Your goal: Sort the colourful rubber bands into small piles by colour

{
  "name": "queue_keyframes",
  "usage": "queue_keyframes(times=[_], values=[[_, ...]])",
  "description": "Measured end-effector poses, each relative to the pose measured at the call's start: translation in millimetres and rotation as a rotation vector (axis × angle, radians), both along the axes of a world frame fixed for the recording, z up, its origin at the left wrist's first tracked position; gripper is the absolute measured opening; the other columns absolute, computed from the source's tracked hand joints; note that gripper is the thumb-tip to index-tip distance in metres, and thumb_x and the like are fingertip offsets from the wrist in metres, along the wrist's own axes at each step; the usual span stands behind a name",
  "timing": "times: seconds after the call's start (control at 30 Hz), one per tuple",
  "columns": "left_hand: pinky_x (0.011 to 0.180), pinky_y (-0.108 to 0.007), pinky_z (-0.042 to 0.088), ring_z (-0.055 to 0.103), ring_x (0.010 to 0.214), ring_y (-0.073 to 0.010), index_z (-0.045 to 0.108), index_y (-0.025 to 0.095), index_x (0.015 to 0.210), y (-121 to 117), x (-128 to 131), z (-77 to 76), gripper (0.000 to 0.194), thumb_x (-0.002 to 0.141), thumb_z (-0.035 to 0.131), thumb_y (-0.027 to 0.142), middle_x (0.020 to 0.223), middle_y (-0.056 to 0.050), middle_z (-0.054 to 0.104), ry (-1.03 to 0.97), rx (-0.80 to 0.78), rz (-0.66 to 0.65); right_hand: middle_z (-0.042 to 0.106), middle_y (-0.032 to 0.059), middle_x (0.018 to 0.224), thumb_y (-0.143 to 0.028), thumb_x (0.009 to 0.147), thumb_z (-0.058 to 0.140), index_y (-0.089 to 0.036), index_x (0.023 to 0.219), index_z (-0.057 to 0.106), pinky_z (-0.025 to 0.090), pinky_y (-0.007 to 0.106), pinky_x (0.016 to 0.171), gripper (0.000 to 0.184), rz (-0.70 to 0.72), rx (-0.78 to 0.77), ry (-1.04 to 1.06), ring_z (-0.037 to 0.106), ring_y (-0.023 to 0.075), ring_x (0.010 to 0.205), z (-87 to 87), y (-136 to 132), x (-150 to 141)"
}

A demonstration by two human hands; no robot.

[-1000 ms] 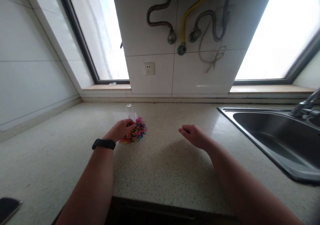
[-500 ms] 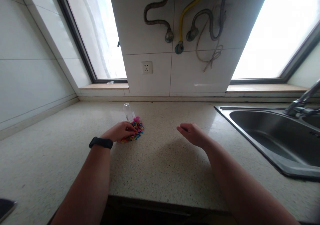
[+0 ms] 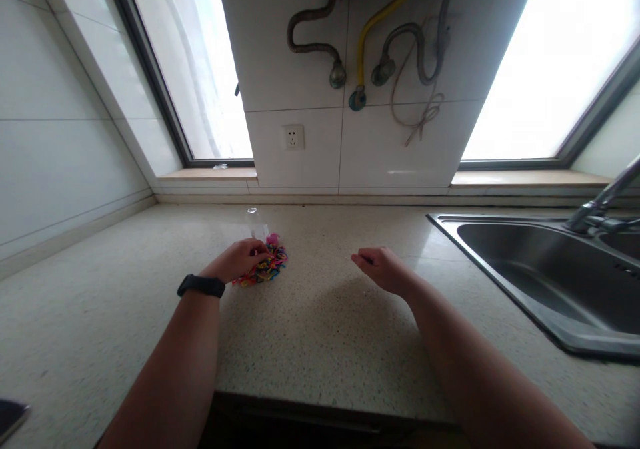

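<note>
Left grip (image 3: 249,257): fingers bent, thumb drawn in towards them, at the left side of the coloured pile; whether a piece is pinched between the tips cannot be told.
Right grip (image 3: 379,266): loosely curled, thumb near the forefinger, well apart from the pile, between it and the sink; no object shows in it, but the inside is hidden, so I cannot tell whether something small is held.
Coloured pile (image 3: 277,269): many small, thin, bright pieces, too small to make out singly, heaped left of the bench's middle, partly covered by the left grip.
Pink thing (image 3: 273,239): at the pile's far side, towards the bench's back edge; its shape is unclear.
Clear container (image 3: 253,220): upright, just beyond the left grip, nearer the back edge; its lower part is partly hidden.
Black wristband (image 3: 201,286): around the left wrist.
Bench (image 3: 310,342): pale and speckled, its front edge running below both forearms.
Sink (image 3: 595,341): metal, set into the bench's right end.
Tap (image 3: 597,209): at the sink's back edge.
Dark object (image 3: 11,417): by the bench's front left corner, cut off by the view.
Socket (image 3: 293,137): on the tiled wall (image 3: 300,166) above the back edge.
</note>
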State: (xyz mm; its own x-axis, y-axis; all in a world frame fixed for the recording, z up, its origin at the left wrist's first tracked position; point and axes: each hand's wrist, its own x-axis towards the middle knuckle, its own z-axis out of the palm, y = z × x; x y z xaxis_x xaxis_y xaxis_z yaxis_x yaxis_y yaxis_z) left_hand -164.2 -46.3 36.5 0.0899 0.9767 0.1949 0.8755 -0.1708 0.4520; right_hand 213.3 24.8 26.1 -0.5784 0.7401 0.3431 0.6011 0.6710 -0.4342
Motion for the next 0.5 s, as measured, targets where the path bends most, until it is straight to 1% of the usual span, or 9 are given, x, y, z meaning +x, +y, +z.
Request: queue_keyframes(times=[0.13,0.23,0.33,0.4,0.5], values=[[0.067,-0.028,0.041,0.057,0.072,-0.0177,0.071,0.018,0.095,0,2,0.9,0.037,0.086,0.055,0.051,0.08,-0.004,0.066,-0.003,0.02,-0.011,0.032,-0.0048,0.054,-0.047,0.093,0.041,-0.02,0.06,0.037,0.02,0.028,0.054,0.044,0.014,-0.005,-0.001,0.029,0.0098,0.053,0.4,-1,-1],[0.069,-0.029,0.043,0.057,0.074,-0.0178,0.072,0.018,0.095,0,8,2.7,0.037,0.086,0.055,0.05,0.083,-0.005,0.067,-0.044,0.084,-0.023,0.033,-0.0045,0.054,-0.047,0.093,0.041,-0.02,0.059,0.038,0.02,0.028,0.054,0.044,0.027,-0.003,0.007,0.029,0.01,0.053,0.5,-1,-1],[0.074,-0.03,0.045,0.058,0.079,-0.0183,0.071,0.018,0.095,-1,20,6.3,0.035,0.088,0.055,0.048,0.09,-0.006,0.068,-0.141,0.153,-0.07,0.034,-0.0044,0.054,-0.047,0.093,0.042,-0.02,0.059,0.04,0.02,0.028,0.054,0.044,0.028,0.002,0.017,0.029,0.0101,0.053,0.2,0,-1],[0.078,-0.031,0.046,0.06,0.084,-0.0189,0.071,0.018,0.095,-2,29,8.6,0.034,0.089,0.055,0.047,0.094,-0.007,0.068,-0.22,0.167,-0.095,0.034,-0.0045,0.053,-0.046,0.093,0.042,-0.02,0.058,0.04,0.02,0.028,0.054,0.044,0.027,0.005,0.021,0.029,0.0099,0.053,-0.5,1,-1],[0.077,-0.03,0.047,0.06,0.085,-0.0187,0.071,0.017,0.093,-3,44,9.7,0.033,0.089,0.055,0.047,0.092,-0.007,0.068,-0.334,0.169,-0.108,0.034,-0.0049,0.054,-0.045,0.093,0.043,-0.019,0.059,0.04,0.02,0.027,0.054,0.043,0.027,-0.002,0.025,0.03,0.0096,0.052,-1.6,1,-2]])
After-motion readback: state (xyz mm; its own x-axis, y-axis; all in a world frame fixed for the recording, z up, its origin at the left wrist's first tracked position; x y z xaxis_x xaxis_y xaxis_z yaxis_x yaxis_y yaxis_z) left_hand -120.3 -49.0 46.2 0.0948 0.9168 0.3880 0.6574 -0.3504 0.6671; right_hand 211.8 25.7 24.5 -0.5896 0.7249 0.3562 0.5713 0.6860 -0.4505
